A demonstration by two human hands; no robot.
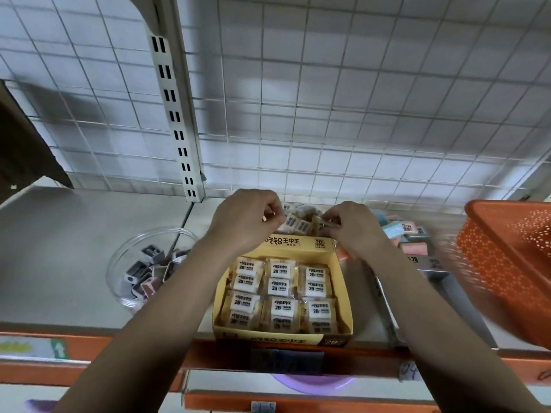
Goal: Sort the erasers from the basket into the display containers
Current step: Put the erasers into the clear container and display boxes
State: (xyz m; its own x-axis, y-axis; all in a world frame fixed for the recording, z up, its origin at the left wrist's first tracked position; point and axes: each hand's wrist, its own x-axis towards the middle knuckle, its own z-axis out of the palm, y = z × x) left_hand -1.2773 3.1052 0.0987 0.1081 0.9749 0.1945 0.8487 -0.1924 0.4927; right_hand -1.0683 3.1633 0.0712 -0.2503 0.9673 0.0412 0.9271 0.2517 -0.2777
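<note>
Left hand [244, 222], right hand [354, 228], each grip pinching wrapped erasers [293, 223]

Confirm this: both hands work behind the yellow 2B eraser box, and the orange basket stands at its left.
Wrong side: the head view shows the orange basket at the right of the yellow 2B eraser box. The left hand and right hand work behind it, pinching wrapped erasers.

— What stands on the left of the shelf [59, 248]?
— A clear round tub [117, 263], with grey and pink sharpeners [149, 272] piled inside.
— And behind it?
— A white wire grid [357, 99] with a slotted upright [174, 114] in front; a brown board [21, 144] cuts in at far left.
— Lower down?
— An orange front rail [74, 347] carrying a dark label holder [286, 360], and a purple bowl [313, 384] beneath.
</note>
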